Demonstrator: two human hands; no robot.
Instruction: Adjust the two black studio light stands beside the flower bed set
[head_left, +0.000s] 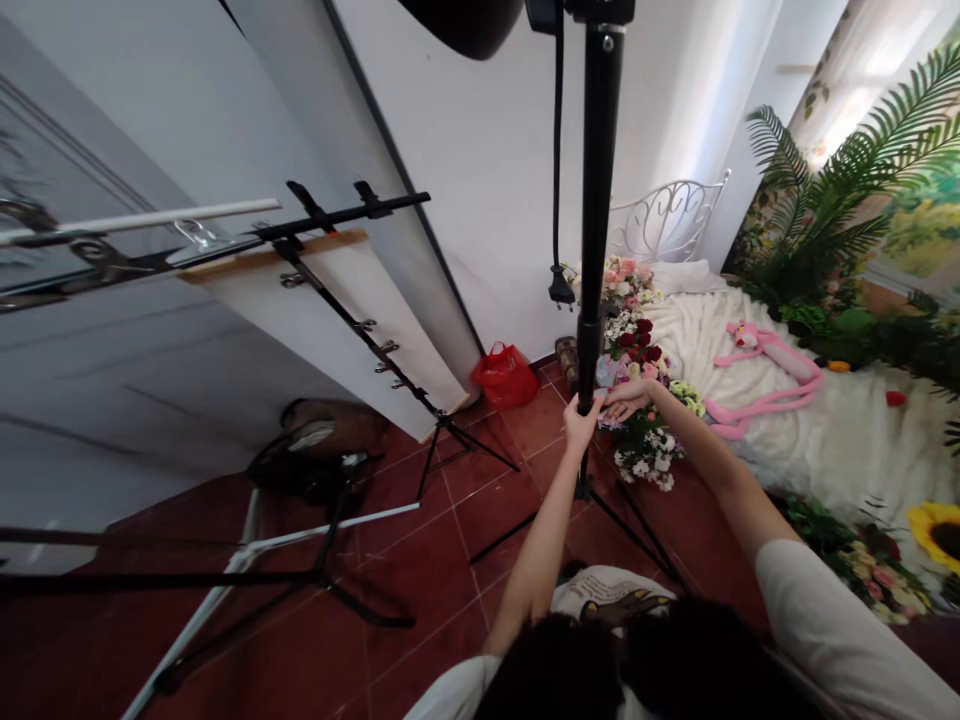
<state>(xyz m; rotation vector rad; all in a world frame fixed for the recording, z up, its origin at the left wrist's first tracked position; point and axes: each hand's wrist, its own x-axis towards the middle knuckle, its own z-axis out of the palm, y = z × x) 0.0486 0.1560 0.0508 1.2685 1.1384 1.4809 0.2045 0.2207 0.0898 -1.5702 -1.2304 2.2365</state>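
Observation:
A black light stand (598,190) rises upright in front of me, its legs spread on the floor below. My left hand (580,425) is wrapped round its pole, just under a collar. Right beside the pole is my right hand (631,398), palm turned up and fingers stretched toward it; whether they touch it I cannot tell. Part of a black lamp head (469,18) shows at the top edge. A black power cord ends in a plug (561,287) that dangles left of the pole. Flowers (646,350) lie just behind my right hand.
Backdrop stands with clamps (201,236) fill the left, one holding white boards (300,330). A red plastic bag (507,376) sits by the wall. On the right, a bed with a white fur cover (847,430) bears a pink plush toy (780,365). Tripod legs spread over red tiles (420,570).

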